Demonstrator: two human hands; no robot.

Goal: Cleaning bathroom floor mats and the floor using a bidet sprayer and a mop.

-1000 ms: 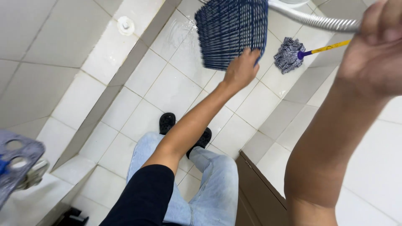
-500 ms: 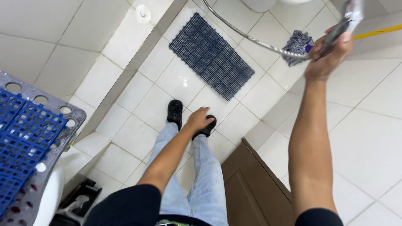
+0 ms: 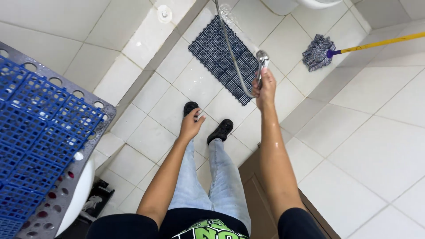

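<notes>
the white tiled floor (image 3: 186,84) runs open through the middle of the frame, hemmed by a raised tiled curb (image 3: 146,66) slanting from top centre to lower left and a brown wooden door edge (image 3: 254,186) at bottom centre. at the left edge a blue lattice mat (image 3: 35,132) lies on a grey perforated panel (image 3: 90,132), crowding that side.

the right hand (image 3: 265,88), just above centre, has its fingers wrapped tight around a slim chrome spray head (image 3: 262,59); its ribbed metal hose (image 3: 230,48) curves up to the top edge. the nozzle is over the right end of a dark blue grid mat (image 3: 217,57) lying flat on the tiles in the upper middle.

the left hand (image 3: 191,126) hangs at centre, empty, fingers loosely spread above black shoes (image 3: 221,130).

a grey stringy mop head (image 3: 316,53) on a yellow handle (image 3: 380,43) rests at upper right, well apart from the mat.
</notes>
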